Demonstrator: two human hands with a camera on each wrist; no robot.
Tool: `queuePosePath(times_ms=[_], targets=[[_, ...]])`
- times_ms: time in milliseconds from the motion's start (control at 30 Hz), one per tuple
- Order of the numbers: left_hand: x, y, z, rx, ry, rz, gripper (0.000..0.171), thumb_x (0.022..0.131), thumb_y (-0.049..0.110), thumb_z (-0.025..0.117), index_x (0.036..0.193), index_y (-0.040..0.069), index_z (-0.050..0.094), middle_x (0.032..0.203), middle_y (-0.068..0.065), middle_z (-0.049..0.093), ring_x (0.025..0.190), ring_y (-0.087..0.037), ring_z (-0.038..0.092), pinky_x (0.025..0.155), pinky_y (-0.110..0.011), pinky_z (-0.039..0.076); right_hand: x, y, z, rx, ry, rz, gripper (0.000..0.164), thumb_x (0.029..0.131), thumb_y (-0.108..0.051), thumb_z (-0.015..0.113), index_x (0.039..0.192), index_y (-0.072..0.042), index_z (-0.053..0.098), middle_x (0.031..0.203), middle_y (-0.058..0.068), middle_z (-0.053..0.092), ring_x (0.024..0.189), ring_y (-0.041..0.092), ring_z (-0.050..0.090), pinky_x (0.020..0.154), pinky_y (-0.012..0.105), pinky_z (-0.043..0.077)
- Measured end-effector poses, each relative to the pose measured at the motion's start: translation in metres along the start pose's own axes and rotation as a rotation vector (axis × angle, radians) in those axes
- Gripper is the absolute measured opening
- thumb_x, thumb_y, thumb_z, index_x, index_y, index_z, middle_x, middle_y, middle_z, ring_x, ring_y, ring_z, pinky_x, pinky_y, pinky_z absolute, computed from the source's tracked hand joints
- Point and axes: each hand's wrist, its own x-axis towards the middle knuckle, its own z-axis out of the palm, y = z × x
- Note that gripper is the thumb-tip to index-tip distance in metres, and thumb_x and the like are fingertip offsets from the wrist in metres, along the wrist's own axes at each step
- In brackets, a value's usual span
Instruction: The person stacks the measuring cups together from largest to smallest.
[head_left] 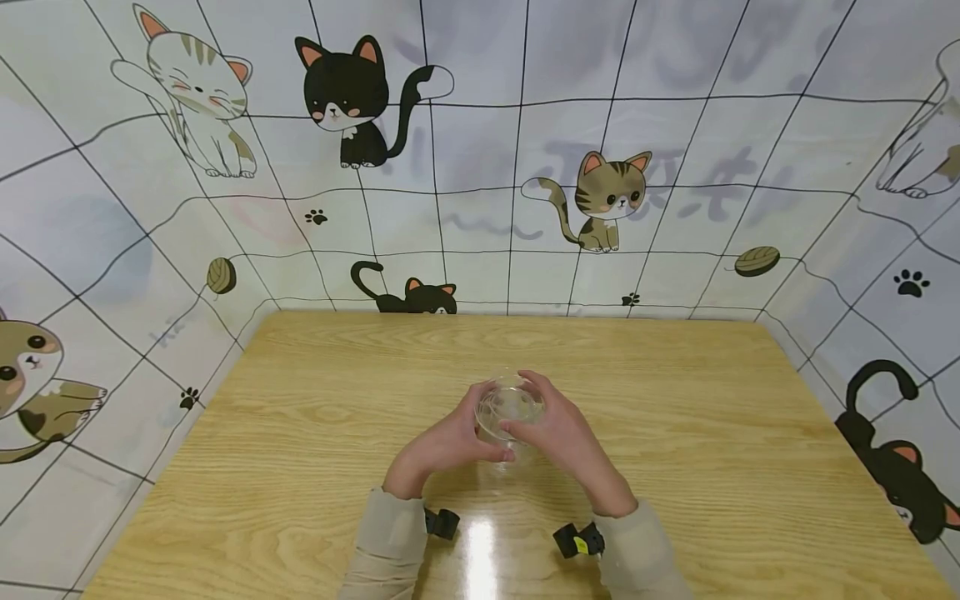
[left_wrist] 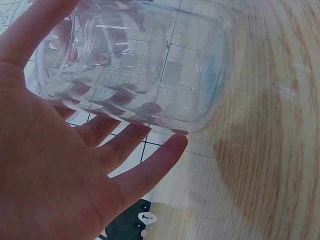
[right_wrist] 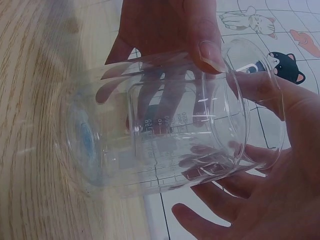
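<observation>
A clear glass beaker (head_left: 508, 410) with printed scale marks is held just above the middle of the wooden table (head_left: 300, 400). My left hand (head_left: 448, 442) grips it from the left and my right hand (head_left: 564, 432) from the right. In the left wrist view the beaker (left_wrist: 145, 65) lies on its side against the left hand's (left_wrist: 60, 165) fingers. The right wrist view shows the beaker (right_wrist: 165, 135) with its base towards the table. There the right hand (right_wrist: 280, 165) cups the rim end, and the left hand's (right_wrist: 165, 30) thumb presses on the rim.
Walls (head_left: 525, 167) printed with cartoon cats and a black grid close in the table at the back and on both sides. Black wrist cameras (head_left: 441, 522) (head_left: 577, 542) sit on both beige sleeves. A bright glare lies on the table's near edge.
</observation>
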Motion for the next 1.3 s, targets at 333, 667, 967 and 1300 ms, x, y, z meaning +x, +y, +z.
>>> queuePosePath(times_ms=[333,667,967,1300], targets=[[0.0011,-0.0007,0.0001,-0.015,-0.007,0.020,0.101,0.066,0.040,0.077,0.140,0.020,0.011,0.134,-0.005,0.029,0.119,-0.018,0.035,0.091,-0.037,0.036,0.0004,0.0011,-0.0004,0.008,-0.018,0.024,0.078,0.068,-0.047,0.072,0.134,-0.028,0.034,0.128,-0.001,0.047,0.113,0.022,0.045,0.086,0.048,0.038],[-0.0005,0.0046,-0.0012,-0.008,-0.013,0.025,0.098,0.068,0.035,0.077,0.139,0.020,0.012,0.134,-0.006,0.029,0.119,-0.019,0.035,0.090,-0.036,0.037,0.0006,0.0011,-0.0012,0.018,-0.024,0.021,0.077,0.069,-0.047,0.072,0.134,-0.029,0.034,0.128,0.000,0.046,0.112,0.022,0.046,0.084,0.048,0.039],[0.0009,-0.0029,0.0006,0.019,0.004,0.032,0.103,0.064,0.042,0.077,0.140,0.020,0.011,0.137,-0.003,0.026,0.120,-0.016,0.034,0.094,-0.038,0.032,-0.0007,-0.0005,-0.0010,0.067,-0.047,0.028,0.078,0.070,-0.045,0.072,0.135,-0.028,0.034,0.129,0.001,0.046,0.113,0.023,0.045,0.086,0.049,0.038],[0.0019,-0.0030,0.0003,0.033,0.004,0.031,0.103,0.065,0.043,0.077,0.140,0.020,0.010,0.138,-0.002,0.025,0.121,-0.017,0.033,0.094,-0.038,0.032,-0.0002,0.0027,-0.0006,0.134,-0.066,0.012,0.076,0.072,-0.041,0.072,0.135,-0.029,0.031,0.132,0.003,0.043,0.116,0.022,0.041,0.089,0.051,0.034]])
